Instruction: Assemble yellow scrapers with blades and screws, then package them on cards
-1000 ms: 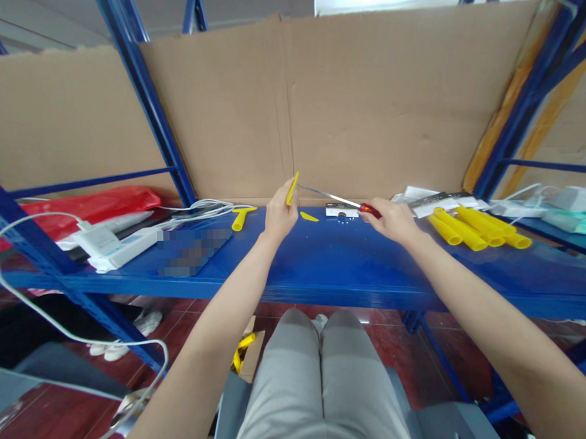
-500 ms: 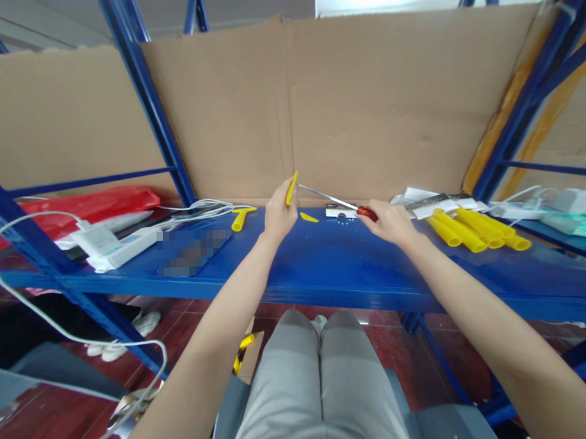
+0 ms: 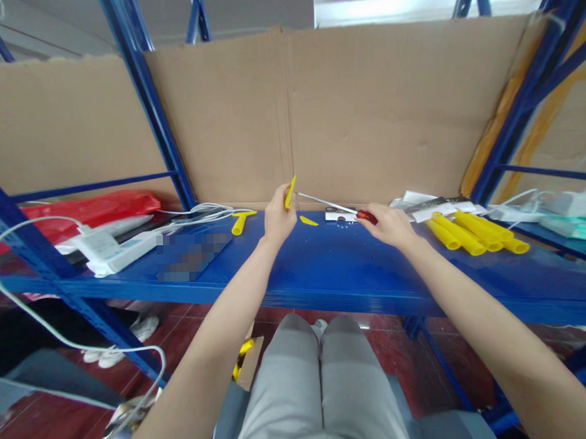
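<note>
The yellow piece you are holding looks thin and narrow from this angle, with a pointed upper end; your fingers cover its lower part. The screwdriver has a glossy red handle with a dark part and a long, straight metal shaft.

The yellow piece stands nearly upright and slightly tilted in your left hand, its tip rising above your fingers. Your right hand is closed around the screwdriver's handle, and the shaft slants up toward your left hand. Its end is close to the yellow piece, but you can't tell whether they touch. Your hands are apart, above the far part of the blue shelf. Between them, a flat yellow wedge and a small black-and-white box lie on the shelf. Beyond your right hand sits a group of yellow tubes.
</note>
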Action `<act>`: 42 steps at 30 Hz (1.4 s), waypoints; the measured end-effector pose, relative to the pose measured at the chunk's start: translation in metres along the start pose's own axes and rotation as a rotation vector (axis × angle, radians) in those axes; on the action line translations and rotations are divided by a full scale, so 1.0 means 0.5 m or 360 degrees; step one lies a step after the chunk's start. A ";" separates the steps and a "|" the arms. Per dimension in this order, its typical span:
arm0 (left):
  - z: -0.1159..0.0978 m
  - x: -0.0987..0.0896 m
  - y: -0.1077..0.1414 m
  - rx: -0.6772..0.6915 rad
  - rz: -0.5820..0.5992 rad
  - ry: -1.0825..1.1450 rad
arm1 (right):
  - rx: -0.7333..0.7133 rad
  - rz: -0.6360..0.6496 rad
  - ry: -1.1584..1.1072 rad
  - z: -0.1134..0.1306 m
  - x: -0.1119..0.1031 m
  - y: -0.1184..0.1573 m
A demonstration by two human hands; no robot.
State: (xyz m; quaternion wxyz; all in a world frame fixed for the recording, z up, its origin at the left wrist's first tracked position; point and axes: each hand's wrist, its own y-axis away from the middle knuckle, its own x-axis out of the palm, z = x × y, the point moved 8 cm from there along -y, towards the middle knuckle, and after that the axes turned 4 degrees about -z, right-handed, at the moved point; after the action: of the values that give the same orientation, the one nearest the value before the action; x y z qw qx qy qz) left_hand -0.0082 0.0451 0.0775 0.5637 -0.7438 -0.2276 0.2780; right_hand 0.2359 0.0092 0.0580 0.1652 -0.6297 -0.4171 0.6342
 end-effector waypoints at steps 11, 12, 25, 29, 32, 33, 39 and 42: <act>-0.001 0.000 0.000 -0.0082 0.0045 0.0011 | 0.0059 0.0563 0.0003 -0.023 0.074 0.013; 0.000 0.002 0.000 -0.0084 0.0058 0.0015 | 0.0071 0.0626 0.0007 -0.027 0.085 0.017; -0.004 0.006 0.001 -0.0038 0.0089 -0.0001 | 0.0057 0.0799 -0.0031 -0.050 0.157 0.027; -0.005 0.011 0.002 -0.0022 0.0142 -0.0021 | 0.0177 0.0843 -0.0006 -0.061 0.167 0.029; -0.006 0.029 0.006 -0.0023 0.0316 -0.0077 | 0.0231 0.0876 -0.0010 -0.065 0.171 0.032; -0.006 0.039 0.011 -0.0032 0.0418 -0.0115 | 0.0236 0.0880 -0.0020 -0.065 0.171 0.032; -0.003 0.110 0.070 -0.0059 0.1248 -0.0451 | 0.0264 0.0863 -0.0092 -0.066 0.172 0.033; -0.009 0.124 0.090 -0.0032 0.1446 -0.0493 | 0.0296 0.0853 -0.0109 -0.060 0.171 0.032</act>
State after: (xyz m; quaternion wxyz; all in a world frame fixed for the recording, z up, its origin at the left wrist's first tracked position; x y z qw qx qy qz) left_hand 0.0418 0.0708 0.0253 0.3374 -0.7231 0.0366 0.6016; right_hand 0.2561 0.0720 -0.0061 0.0344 -0.6777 -0.1810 0.7118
